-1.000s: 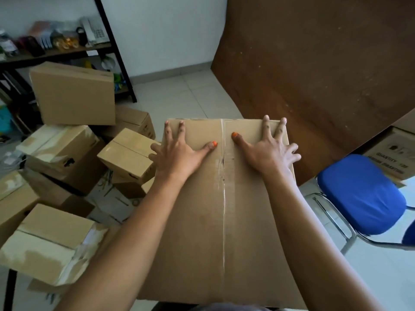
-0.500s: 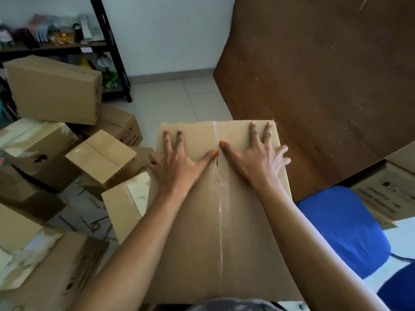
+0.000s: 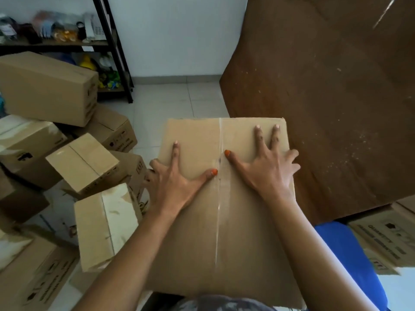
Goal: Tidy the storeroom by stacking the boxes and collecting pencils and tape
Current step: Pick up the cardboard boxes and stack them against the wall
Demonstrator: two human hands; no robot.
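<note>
A large taped cardboard box [image 3: 224,232] stands right in front of me, its top facing up. My left hand [image 3: 177,178] lies on the box top near its left edge, with the forefinger and thumb stretched flat and the outer fingers bent over that edge. My right hand [image 3: 267,167] presses flat on the top with its fingers spread, the small fingers reaching the right edge. The tape seam runs between the two thumbs. No pencils or tape rolls are in sight.
Several cardboard boxes [image 3: 83,162] lie jumbled on the floor to the left, the biggest [image 3: 47,88] on top. A black shelf rack [image 3: 112,50] stands behind them. A brown board [image 3: 332,90] leans at the right, above a blue chair [image 3: 345,254] and a printed box [image 3: 386,239].
My left hand has slid back and outward to the box's left edge, its outer fingers now over the side. My right hand has barely moved. The view has shifted slightly.
</note>
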